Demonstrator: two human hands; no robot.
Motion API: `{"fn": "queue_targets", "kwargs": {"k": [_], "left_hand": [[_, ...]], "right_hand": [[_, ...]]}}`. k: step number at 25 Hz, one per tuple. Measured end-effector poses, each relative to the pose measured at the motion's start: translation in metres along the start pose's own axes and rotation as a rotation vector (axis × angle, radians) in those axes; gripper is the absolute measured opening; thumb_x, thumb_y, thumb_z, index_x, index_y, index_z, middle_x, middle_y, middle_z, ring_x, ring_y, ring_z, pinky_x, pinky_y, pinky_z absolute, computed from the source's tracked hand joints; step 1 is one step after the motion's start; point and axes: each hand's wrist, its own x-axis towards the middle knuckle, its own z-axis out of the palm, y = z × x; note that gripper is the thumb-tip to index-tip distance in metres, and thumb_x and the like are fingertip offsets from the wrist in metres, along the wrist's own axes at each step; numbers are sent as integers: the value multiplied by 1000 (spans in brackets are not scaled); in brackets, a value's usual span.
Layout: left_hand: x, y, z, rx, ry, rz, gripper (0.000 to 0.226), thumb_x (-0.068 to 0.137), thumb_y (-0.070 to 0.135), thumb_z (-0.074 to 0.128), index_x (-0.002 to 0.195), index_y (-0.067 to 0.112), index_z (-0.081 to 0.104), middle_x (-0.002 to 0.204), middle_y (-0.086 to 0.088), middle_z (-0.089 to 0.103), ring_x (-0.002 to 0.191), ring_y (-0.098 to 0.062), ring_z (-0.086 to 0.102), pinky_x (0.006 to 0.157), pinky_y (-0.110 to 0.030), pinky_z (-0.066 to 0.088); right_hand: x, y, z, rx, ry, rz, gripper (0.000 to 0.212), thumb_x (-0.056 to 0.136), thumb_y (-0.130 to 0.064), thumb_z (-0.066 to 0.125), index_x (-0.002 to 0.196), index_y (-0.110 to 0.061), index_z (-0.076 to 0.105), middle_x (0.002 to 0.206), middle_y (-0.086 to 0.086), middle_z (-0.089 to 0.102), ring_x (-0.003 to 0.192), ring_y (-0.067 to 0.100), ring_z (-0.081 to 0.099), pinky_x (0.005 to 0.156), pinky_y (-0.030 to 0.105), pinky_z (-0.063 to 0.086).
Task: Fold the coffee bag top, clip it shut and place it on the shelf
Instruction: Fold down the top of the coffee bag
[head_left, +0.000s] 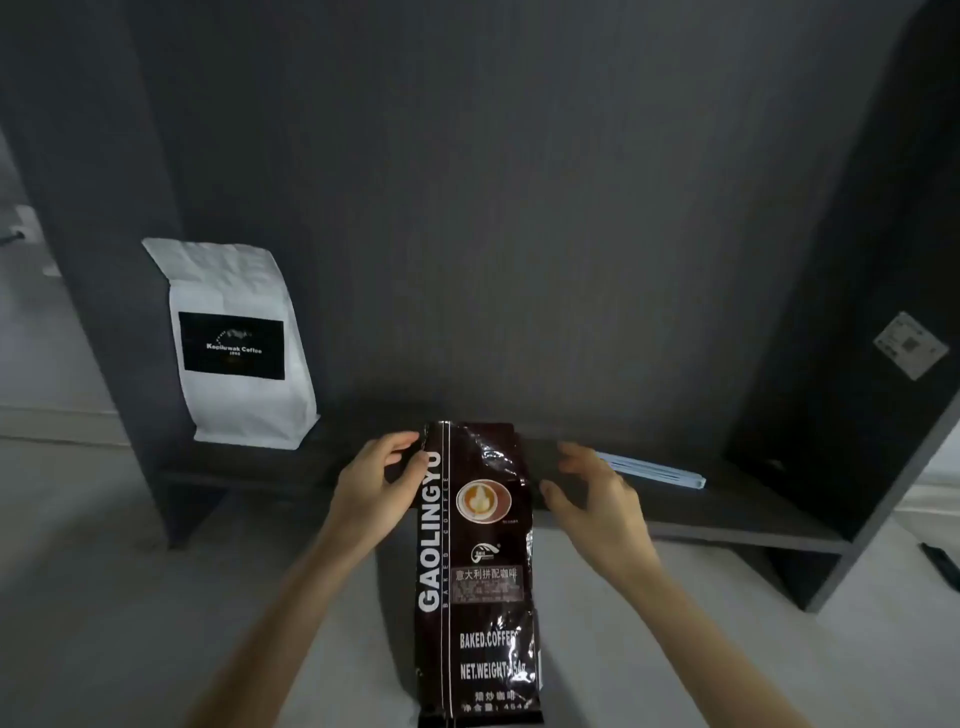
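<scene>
A tall dark brown coffee bag (475, 566) with white "GAOLINGYU" lettering stands upright on the floor in front of a low dark shelf (675, 525). My left hand (382, 486) grips the bag's upper left edge near the top. To the right of the bag's top, my right hand (592, 493) hovers with spread fingers and holds nothing. A long pale blue clip (654, 470) lies on the shelf just behind my right hand.
A white coffee bag (239, 343) with a black label stands on the shelf at the left. Dark cabinet walls (852, 312) rise behind and on both sides. A white sticker (910, 345) marks the right wall. Grey floor (130, 597) spreads out in front.
</scene>
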Motion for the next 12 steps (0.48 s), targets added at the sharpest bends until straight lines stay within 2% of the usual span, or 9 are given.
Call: {"fn": "queue_targets", "kwargs": {"k": [3,7,12], "left_hand": [[-4,-11,5,-17,4,-52,35,86,19,51,119,9,52,127,-10,56,112,-18,53,91,-24,34],[-11,-26,12,-32,-39,-82,36,87,15,49,121,8,49,127,-9,56,99,-11,52,88,-21,34],[-17,-36,15,-49,-79,-93,33,87,13,48,120,10,50,123,-8,59,96,-10,54,87,-23,36]], "right_hand": [[0,8,17,82,-46,53,41,83,-21,57,122,-17,47,119,7,61,110,22,55,91,36,45],[-7,19,34,127,-99,104,34,85,-15,53,119,-14,50,117,5,64,108,20,58,84,27,42],[-14,23,43,154,-133,150,34,86,-12,52,120,-13,51,115,6,65,107,18,58,89,30,46]]}}
